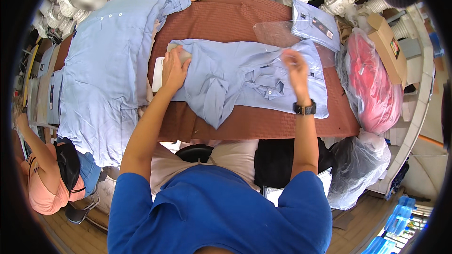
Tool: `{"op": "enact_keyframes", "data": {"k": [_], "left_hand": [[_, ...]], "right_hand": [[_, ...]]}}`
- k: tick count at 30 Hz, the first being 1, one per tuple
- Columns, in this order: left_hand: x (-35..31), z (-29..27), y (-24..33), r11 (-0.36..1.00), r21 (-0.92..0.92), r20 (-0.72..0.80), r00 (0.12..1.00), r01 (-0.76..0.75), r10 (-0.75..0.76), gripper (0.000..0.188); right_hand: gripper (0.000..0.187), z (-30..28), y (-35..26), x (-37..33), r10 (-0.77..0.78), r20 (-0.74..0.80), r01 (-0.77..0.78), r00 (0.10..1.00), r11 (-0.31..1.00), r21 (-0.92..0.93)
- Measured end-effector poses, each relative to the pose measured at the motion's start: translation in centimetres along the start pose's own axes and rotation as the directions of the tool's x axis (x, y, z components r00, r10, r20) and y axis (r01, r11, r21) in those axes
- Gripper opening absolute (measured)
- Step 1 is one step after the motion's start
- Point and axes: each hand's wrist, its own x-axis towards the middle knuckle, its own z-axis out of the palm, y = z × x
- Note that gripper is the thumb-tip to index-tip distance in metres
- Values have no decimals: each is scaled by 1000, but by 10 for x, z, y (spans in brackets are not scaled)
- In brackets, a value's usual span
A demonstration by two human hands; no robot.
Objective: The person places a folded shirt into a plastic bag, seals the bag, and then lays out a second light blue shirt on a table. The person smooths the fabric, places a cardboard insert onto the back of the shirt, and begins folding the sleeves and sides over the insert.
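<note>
A light blue shirt (207, 66) lies spread and partly folded across the brown tablecloth in front of me, its collar and buttoned part toward the right. My left hand (175, 71) is at its left end, thumb and fingers closed about a grey-beige card-like piece (185, 56). Beside that wrist a flat white piece (158, 73) sticks out from under the shirt. Over the right part of the shirt is my right hand (296, 71), wearing a dark watch (304, 108). Its fingers look curled but motion smears them, so any hold on the cloth is unclear.
Light blue shirts (103, 51) are heaped at the left. A folded, tagged shirt (314, 26) and a see-through bag (273, 33) lie at the far right. Bagged red goods (372, 84) and a cardboard box (388, 49) stand beyond the table's right edge. Another person (47, 174) works at the left.
</note>
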Motion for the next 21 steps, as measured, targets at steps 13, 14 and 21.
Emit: {"op": "enact_keyframes", "data": {"k": [13, 14, 21], "left_hand": [[2, 1, 5, 996, 70, 10, 998, -62, 61, 47], [0, -1, 3, 996, 73, 14, 998, -55, 54, 47], [3, 0, 9, 996, 73, 32, 998, -49, 47, 47]], "right_hand": [[65, -114, 139, 32, 452, -525, -490, 721, 869, 76], [61, -108, 135, 36, 477, -452, -497, 754, 864, 84], [86, -111, 152, 68, 203, -666, -644, 718, 555, -526]]}}
